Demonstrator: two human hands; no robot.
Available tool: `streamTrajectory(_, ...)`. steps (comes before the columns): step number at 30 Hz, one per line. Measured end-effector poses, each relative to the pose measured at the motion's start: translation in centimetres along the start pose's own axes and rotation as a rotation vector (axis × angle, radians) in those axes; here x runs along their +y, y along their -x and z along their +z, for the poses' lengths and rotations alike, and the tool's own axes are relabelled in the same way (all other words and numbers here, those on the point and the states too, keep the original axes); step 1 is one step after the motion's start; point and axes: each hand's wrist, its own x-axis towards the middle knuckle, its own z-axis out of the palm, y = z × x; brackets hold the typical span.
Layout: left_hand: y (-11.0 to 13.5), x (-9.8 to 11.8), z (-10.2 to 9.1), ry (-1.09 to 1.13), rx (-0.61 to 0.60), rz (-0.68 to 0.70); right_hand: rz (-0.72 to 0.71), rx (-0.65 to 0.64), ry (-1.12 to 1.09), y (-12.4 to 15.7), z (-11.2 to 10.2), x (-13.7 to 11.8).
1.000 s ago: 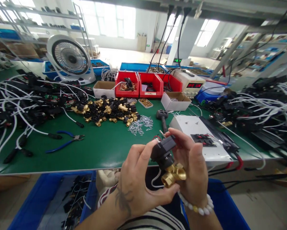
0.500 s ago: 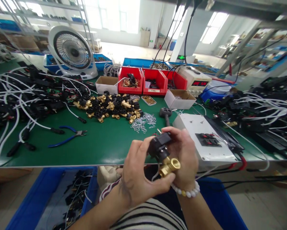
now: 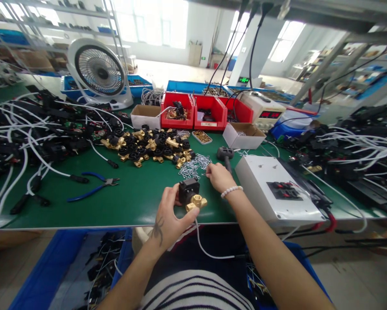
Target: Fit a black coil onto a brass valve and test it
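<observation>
My left hand point(image 3: 169, 217) grips a valve assembly point(image 3: 191, 196), a black coil block on a brass fitting, and holds it just above the front of the green mat point(image 3: 132, 193). A white wire point(image 3: 203, 241) hangs from it toward my lap. My right hand point(image 3: 217, 176) reaches forward to the heap of small silver wire clips point(image 3: 193, 165), fingers pinched together at its near edge; what they hold is too small to make out. Behind the clips lies a pile of brass and black valve bodies point(image 3: 148, 146).
Blue-handled pliers point(image 3: 95, 185) lie left of my hands. A white test box point(image 3: 273, 191) stands to the right, a black mallet point(image 3: 225, 155) beside it. Red bins point(image 3: 193, 112), cardboard boxes, a fan point(image 3: 98, 71) and a power supply point(image 3: 264, 110) line the back. Wired coils heap both sides.
My right hand let go of the valve assembly and moved forward to the clips. My left hand carried the assembly out from my lap to above the mat.
</observation>
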Motion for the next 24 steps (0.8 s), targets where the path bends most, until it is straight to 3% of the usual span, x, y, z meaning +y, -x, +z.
streamTrajectory(8,0.2,0.2,0.0,-0.034,-0.026,0.042,-0.051,-0.185,0.096,2.2,-1.1,-0.1)
streamTrajectory(13,0.2,0.5,0.1,-0.014,0.013,0.046,-0.089,-0.117,-0.063,3.5,-0.9,0.0)
streamTrajectory(16,0.1,0.6,0.0,0.060,0.010,0.009,-0.107,-0.025,-0.225,5.2,-1.4,-0.1)
streamTrajectory(21,0.4,1.4,-0.1,0.172,0.012,-0.025,-0.236,0.025,-0.933,9.4,-3.9,-0.4)
streamTrajectory(24,0.9,2.6,-0.3,0.144,0.022,-0.003,-0.273,0.014,-1.048,11.2,-5.3,-1.0)
